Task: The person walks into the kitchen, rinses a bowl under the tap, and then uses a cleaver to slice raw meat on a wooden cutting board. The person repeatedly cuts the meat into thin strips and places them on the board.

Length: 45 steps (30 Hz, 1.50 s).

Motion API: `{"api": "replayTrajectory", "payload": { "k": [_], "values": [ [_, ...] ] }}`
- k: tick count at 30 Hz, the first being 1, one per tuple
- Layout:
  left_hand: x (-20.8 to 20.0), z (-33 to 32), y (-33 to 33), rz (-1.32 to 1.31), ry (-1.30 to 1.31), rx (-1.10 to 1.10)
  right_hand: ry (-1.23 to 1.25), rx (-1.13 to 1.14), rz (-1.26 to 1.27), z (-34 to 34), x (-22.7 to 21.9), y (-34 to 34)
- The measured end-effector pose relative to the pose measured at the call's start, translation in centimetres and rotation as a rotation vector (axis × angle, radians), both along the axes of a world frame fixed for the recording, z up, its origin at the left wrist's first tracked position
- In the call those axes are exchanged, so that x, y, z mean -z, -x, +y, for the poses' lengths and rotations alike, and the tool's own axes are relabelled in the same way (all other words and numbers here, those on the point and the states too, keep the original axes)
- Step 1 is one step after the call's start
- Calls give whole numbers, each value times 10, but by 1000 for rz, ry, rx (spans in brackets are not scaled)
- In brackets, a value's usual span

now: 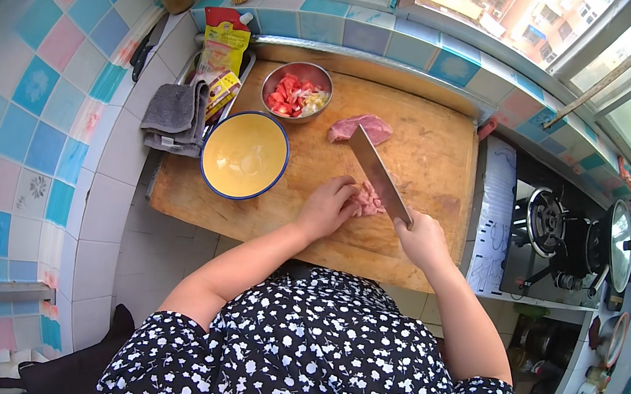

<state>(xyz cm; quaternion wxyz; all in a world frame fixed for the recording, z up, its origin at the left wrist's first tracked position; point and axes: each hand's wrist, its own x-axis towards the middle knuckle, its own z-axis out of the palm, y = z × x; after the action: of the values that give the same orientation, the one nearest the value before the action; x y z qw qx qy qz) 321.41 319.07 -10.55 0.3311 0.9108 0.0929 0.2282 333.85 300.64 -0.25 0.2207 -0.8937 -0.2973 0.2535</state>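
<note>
My right hand point(422, 240) grips the handle of a cleaver point(378, 172), its broad blade slanting up and to the left over the wooden board. Below the blade lies a small heap of cut pink meat point(367, 201). Against the left side of that heap rests my left hand point(328, 206), its fingers bent and drawn together; whether they pinch a piece is hidden. A larger flat slice of raw meat point(360, 129) lies farther back, with the blade's tip over its lower edge.
On the wooden board point(434, 133) stand a yellow bowl with a blue rim point(246, 155) and a metal bowl point(301, 67) of cut tomato and pale pieces. Left of them are a grey cloth point(176, 111) and a yellow pouch point(224, 44). A gas stove point(545, 223) is at right.
</note>
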Motion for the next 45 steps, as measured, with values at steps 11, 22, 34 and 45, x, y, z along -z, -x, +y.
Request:
{"api": "replayTrajectory", "payload": {
  "k": [11, 22, 34, 45],
  "values": [
    [4, 4, -5, -27, -10, 56, 196, 1, 169, -4, 13, 16],
    [12, 13, -7, -129, -69, 5, 177, 15, 31, 55, 37, 19],
    [10, 10, -8, -50, -120, 29, 228, 7, 171, 34, 34, 9],
    [12, 0, -12, -105, -181, -35, 178, -11, 195, 35, 37, 1]
  ]
}}
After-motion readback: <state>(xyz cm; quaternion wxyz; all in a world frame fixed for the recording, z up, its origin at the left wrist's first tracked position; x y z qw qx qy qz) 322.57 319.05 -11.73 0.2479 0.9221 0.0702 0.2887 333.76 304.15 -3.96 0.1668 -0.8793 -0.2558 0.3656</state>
